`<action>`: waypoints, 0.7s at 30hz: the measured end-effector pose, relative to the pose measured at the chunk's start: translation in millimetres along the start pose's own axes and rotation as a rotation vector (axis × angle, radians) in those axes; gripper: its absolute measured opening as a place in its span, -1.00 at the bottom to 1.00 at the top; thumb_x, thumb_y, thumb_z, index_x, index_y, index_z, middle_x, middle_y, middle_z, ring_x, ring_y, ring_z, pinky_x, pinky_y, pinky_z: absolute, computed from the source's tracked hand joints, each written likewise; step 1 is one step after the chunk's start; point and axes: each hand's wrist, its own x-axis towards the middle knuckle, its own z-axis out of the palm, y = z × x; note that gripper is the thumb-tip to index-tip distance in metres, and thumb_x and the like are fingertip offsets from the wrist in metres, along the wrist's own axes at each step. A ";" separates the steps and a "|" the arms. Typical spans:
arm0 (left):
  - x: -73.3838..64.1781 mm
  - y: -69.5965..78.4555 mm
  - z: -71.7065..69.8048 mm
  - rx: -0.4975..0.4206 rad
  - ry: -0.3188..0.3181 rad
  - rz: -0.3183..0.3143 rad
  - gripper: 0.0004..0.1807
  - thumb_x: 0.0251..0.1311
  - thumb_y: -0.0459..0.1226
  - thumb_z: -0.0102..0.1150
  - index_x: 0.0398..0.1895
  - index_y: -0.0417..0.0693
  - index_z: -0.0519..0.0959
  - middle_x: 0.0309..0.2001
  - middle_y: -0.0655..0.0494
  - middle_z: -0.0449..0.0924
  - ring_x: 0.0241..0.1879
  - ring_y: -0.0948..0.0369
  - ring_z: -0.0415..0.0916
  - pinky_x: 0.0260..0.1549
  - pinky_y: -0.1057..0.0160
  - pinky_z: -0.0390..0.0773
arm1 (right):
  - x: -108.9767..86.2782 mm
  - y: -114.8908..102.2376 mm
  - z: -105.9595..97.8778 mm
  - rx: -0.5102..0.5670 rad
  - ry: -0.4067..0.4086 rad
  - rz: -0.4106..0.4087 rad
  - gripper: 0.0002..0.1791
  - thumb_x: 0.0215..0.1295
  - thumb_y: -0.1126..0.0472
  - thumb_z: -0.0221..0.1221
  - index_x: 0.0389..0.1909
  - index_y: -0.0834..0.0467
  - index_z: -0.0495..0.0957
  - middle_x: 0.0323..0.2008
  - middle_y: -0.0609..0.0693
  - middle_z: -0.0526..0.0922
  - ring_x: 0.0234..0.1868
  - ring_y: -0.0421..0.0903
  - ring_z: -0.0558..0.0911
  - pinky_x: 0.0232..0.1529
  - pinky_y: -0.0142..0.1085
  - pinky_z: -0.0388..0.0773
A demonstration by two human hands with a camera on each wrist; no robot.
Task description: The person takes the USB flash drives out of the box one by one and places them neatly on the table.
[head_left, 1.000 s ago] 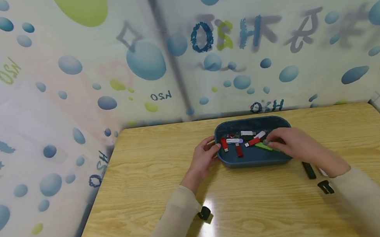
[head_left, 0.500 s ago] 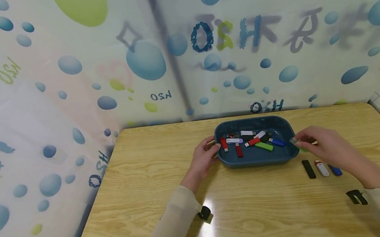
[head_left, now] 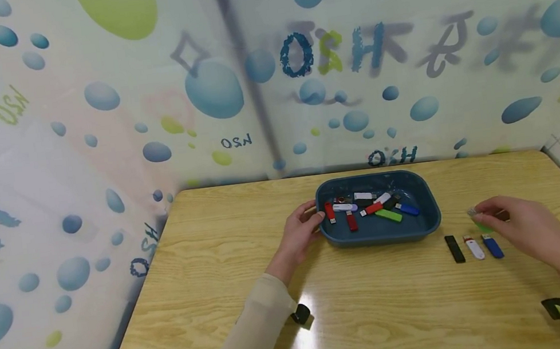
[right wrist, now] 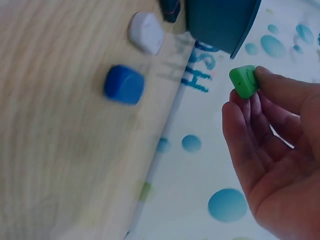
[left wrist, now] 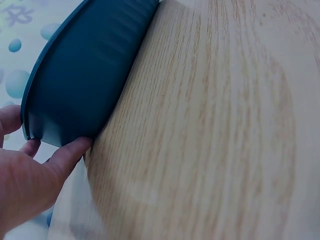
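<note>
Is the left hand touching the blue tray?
Touching. In the left wrist view the left hand's fingers press against the blue tray's outer wall; the head view agrees.

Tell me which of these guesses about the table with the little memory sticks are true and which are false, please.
1. The right hand pinches a green stick. True.
2. Three sticks lie in a row on the table outside the tray: a black stick, a white stick and a blue stick. True.
3. The left hand is lifted high above the table. False: it touches the left end of the blue tray.
4. The tray holds nothing. False: several sticks lie in it, among them a red stick.
5. The table is wooden in look. True.
</note>
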 end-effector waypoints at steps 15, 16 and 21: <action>-0.6 0.6 0.9 0.012 0.011 -0.003 -0.49 0.45 -0.34 0.19 0.43 -0.16 0.44 0.32 -0.24 0.49 0.15 -0.07 0.59 0.10 0.01 0.64 | -20.8 50.0 -0.8 -0.075 -0.064 0.188 -0.62 0.46 0.21 0.27 -0.07 0.55 0.59 -0.31 0.36 0.70 -0.30 0.34 0.66 -0.44 0.06 0.62; -0.7 0.7 1.0 0.014 0.011 -0.003 -0.49 0.45 -0.34 0.19 0.43 -0.16 0.44 0.32 -0.24 0.49 0.15 -0.07 0.59 0.10 0.01 0.64 | -21.3 52.4 -0.4 -0.078 -0.067 0.196 -0.62 0.45 0.22 0.27 -0.08 0.55 0.59 -0.31 0.36 0.70 -0.30 0.33 0.65 -0.44 0.06 0.62; -0.4 0.1 0.6 0.010 0.019 -0.006 -0.50 0.45 -0.34 0.18 0.43 -0.15 0.44 0.32 -0.23 0.49 0.15 -0.06 0.58 0.12 0.00 0.63 | -20.7 60.5 1.4 -0.094 -0.099 0.222 -0.63 0.44 0.21 0.29 -0.10 0.53 0.60 -0.34 0.33 0.69 -0.31 0.30 0.65 -0.42 0.07 0.60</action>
